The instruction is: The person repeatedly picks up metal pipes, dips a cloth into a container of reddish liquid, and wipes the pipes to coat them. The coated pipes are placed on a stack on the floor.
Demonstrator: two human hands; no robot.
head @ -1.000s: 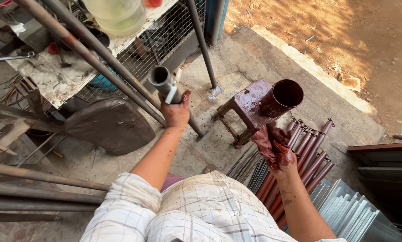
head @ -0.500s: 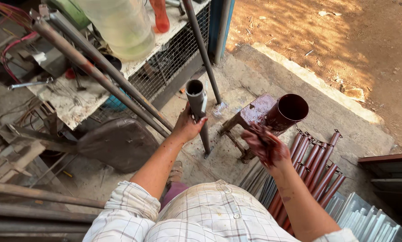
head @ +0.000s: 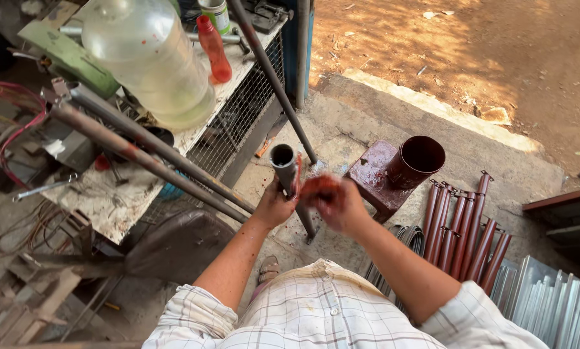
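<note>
left hand (head: pixel 275 205): fist closed round grey pipe (head: pixel 284 169), held upright at chest height
right hand (head: pixel 334 201): against the pipe, red-stained (blurred, grip unclear)
nearby: paint can (head: pixel 415 161) on red stool (head: pixel 371 178)

Pipe (head: pixel 283 165) in my L hand (head: pixel 274 207): grey metal w/ red-brown streaks. R hand (head: pixel 335 201): smeared red-brown. Paint can (head: pixel 416 161): dark red-brown in & out. Stool (head: pixel 374 178) under it: maroon, blotchy. Painted rods (head: pixel 461 229): same red-brown. Unpainted strips (head: pixel 548 304): pale silver-grey. My shirt (head: pixel 322 310): white w/ thin grey check. Small bottle (head: pixel 213 48): red. Big jug (head: pixel 149 58): clear, yellowish.
</note>
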